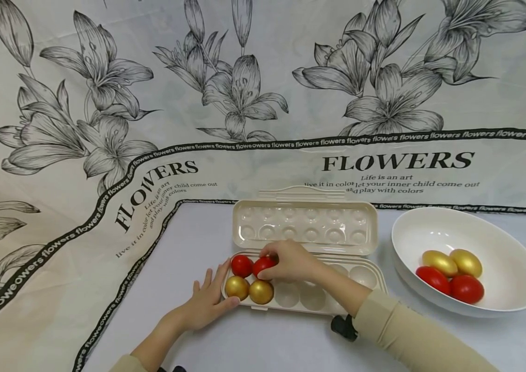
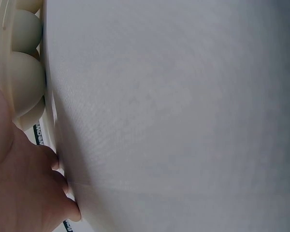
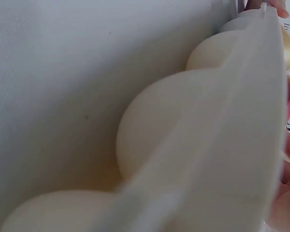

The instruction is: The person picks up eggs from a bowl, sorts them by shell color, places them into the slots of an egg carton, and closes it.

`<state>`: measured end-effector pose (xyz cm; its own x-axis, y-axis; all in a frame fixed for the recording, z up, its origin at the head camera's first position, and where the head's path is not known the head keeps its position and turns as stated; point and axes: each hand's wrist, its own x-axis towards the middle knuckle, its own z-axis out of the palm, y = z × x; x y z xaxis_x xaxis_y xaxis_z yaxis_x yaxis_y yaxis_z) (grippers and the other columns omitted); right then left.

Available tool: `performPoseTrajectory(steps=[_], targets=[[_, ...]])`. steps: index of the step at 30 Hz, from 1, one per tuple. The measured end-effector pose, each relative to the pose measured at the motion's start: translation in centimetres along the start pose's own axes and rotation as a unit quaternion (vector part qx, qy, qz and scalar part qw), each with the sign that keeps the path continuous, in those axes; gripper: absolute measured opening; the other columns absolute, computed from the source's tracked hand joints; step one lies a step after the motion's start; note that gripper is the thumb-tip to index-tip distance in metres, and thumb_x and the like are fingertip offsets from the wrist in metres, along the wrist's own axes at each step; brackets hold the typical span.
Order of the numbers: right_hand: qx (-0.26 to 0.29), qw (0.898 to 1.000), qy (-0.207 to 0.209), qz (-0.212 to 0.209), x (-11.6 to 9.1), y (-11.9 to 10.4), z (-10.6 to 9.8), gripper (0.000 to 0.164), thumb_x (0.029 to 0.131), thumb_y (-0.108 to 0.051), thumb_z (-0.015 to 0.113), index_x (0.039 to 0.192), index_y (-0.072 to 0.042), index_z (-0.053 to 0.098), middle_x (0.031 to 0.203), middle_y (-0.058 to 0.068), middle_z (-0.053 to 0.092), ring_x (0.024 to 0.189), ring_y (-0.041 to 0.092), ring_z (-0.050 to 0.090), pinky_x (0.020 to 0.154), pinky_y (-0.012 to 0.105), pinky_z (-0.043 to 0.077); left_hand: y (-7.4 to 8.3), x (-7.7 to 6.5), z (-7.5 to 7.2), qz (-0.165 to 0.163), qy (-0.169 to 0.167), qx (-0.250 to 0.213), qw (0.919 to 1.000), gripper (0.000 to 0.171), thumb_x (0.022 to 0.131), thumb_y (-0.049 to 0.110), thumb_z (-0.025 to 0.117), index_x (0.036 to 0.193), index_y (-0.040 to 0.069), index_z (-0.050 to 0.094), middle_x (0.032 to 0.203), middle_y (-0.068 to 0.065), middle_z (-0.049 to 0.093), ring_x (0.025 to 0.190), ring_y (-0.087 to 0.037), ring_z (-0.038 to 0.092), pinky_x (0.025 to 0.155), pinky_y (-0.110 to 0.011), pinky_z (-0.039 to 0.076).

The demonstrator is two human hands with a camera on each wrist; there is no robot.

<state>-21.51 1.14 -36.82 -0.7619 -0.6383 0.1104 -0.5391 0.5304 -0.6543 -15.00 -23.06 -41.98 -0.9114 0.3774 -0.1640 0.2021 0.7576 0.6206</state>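
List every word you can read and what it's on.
"FLOWERS": twice, large, on the printed cloth.
"Life is an art live it in color let your inner child come out and play with colors": beneath each.
"flowers", repeated: black bands.
Wrist views: only cut-off fragments.

Bright head view, lid (image 1: 305,225) glinting, wrist views dimmer — soft shadows, carton (image 3: 227,150) blurred (up close)

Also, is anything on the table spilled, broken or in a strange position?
Nothing stands out. The egg box lies open, with eggs side by side at its left end; the right hand holds a red egg. Four more eggs rest in the bowl. I see no cracks or spills.
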Motion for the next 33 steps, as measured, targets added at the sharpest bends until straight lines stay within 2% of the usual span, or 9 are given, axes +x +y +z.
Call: performPoseTrajectory(steps=[5, 9, 13, 18, 26, 30, 33], targets=[[-0.024, 1.0, 0.016, -0.008, 0.0, -0.2, 0.4, 0.034, 0.075, -0.025, 0.076, 0.099, -0.002, 0.069, 0.088, 0.0, 0.066, 0.079, 0.012, 0.056, 0.068, 0.023, 0.046, 0.2, 0.0, 0.0, 0.001, -0.001, -0.003, 1.0, 0.084, 0.092, 0.052, 0.049, 0.151, 0.019, -0.001, 0.154, -0.019, 0.009, 0.136, -0.048, -0.008, 0.097, -0.071, -0.007], [-0.045, 0.998, 0.022, -0.024, 0.0, -0.1, 0.6, 0.034, 0.075, -0.025, 0.075, 0.098, -0.001, 0.07, 0.086, 0.001, 0.065, 0.078, 0.013, 0.055, 0.067, 0.024, 0.045, 0.4, -0.1, -0.1, 0.0, -0.002, -0.005, 1.0, 0.084, 0.091, 0.052, 0.049, 0.151, 0.018, 0.0, 0.154, -0.019, 0.009, 0.136, -0.047, -0.008, 0.097, -0.071, -0.007], [-0.049, 0.998, 0.022, -0.021, 0.0, 0.0, 0.6, 0.034, 0.076, -0.024, 0.074, 0.1, 0.0, 0.07, 0.086, 0.002, 0.066, 0.078, 0.014, 0.056, 0.068, 0.025, 0.045, 0.4, -0.1, -0.1, -0.001, -0.001, -0.004, 1.0, 0.085, 0.091, 0.052, 0.049, 0.151, 0.018, 0.0, 0.154, -0.019, 0.01, 0.136, -0.048, -0.007, 0.097, -0.071, -0.007], [-0.034, 0.999, 0.016, -0.009, -0.1, 0.1, 0.4, 0.03, 0.078, -0.017, 0.073, 0.101, 0.002, 0.068, 0.088, 0.004, 0.067, 0.078, 0.015, 0.056, 0.07, 0.026, 0.046, 0.5, -0.1, -0.2, -0.002, -0.001, -0.005, 1.0, 0.085, 0.091, 0.052, 0.05, 0.151, 0.018, 0.0, 0.154, -0.019, 0.01, 0.136, -0.048, -0.008, 0.097, -0.071, -0.007], [-0.001, 1.0, 0.007, 0.0, -0.4, 0.3, -0.2, 0.025, 0.078, -0.012, 0.07, 0.101, -0.002, 0.069, 0.084, 0.001, 0.064, 0.079, 0.017, 0.056, 0.073, 0.029, 0.046, 0.3, -0.1, -0.1, -0.004, -0.001, -0.002, 1.0, 0.085, 0.091, 0.052, 0.05, 0.151, 0.018, 0.0, 0.154, -0.019, 0.009, 0.136, -0.047, -0.008, 0.097, -0.071, -0.008], [0.013, 1.0, 0.007, 0.009, -0.5, 0.5, -1.2, 0.026, 0.079, -0.013, 0.069, 0.103, -0.003, 0.068, 0.086, 0.004, 0.064, 0.081, 0.018, 0.057, 0.073, 0.029, 0.047, 0.3, -0.1, -0.1, -0.005, -0.003, -0.003, 1.0, 0.086, 0.091, 0.052, 0.05, 0.151, 0.018, 0.0, 0.154, -0.019, 0.009, 0.136, -0.047, -0.008, 0.097, -0.071, -0.008], [0.019, 1.0, 0.011, 0.001, -0.8, 0.6, -2.4, 0.028, 0.079, -0.014, 0.069, 0.105, -0.002, 0.067, 0.091, 0.007, 0.064, 0.082, 0.02, 0.06, 0.073, 0.029, 0.049, 0.4, -0.1, -0.2, -0.006, -0.003, -0.006, 1.0, 0.086, 0.091, 0.052, 0.05, 0.151, 0.018, 0.0, 0.154, -0.018, 0.009, 0.136, -0.047, -0.008, 0.097, -0.071, -0.008]])
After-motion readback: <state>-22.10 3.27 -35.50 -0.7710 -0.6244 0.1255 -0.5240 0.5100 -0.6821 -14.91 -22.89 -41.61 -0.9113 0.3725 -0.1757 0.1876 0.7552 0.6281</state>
